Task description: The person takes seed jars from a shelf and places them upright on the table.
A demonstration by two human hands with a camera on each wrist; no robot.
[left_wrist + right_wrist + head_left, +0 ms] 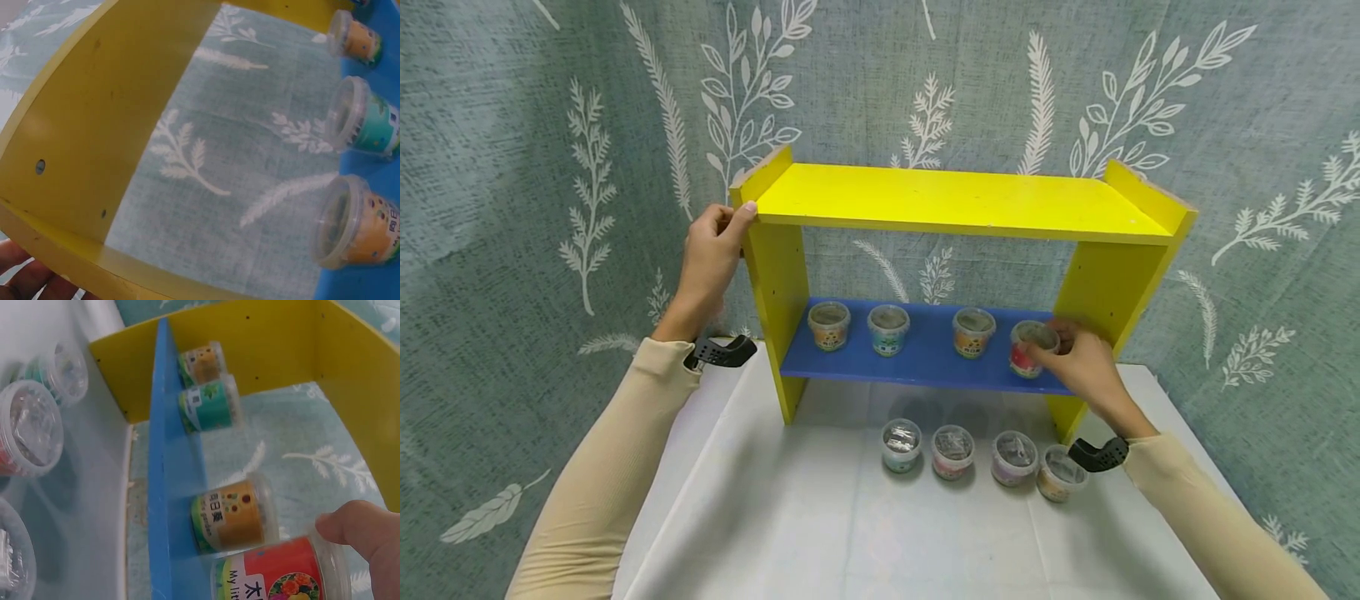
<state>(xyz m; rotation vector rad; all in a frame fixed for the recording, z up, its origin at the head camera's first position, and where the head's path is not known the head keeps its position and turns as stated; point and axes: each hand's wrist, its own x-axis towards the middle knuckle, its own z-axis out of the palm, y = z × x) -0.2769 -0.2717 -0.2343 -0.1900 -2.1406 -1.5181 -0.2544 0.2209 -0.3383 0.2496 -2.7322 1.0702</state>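
Observation:
A yellow shelf unit (955, 200) stands on a white-covered table, with a blue lower shelf (925, 358). My left hand (728, 223) grips its top left corner, with the thumb on the top board; in the left wrist view my fingertips (25, 275) show under the yellow side panel (94, 125). My right hand (1047, 343) holds a red-labelled cup (1026, 354) by its lid, at the right end of the blue shelf. In the right wrist view a fingertip (362, 531) presses on that red cup (281, 575). Three more cups stand on the blue shelf: orange (829, 325), teal (888, 329), orange (973, 332).
Several lidded cups (952, 452) stand in a row on the white table cloth (820, 517) in front of the shelf, toward the right. A grey-green leaf-patterned curtain (550, 125) hangs behind. The yellow top board carries nothing.

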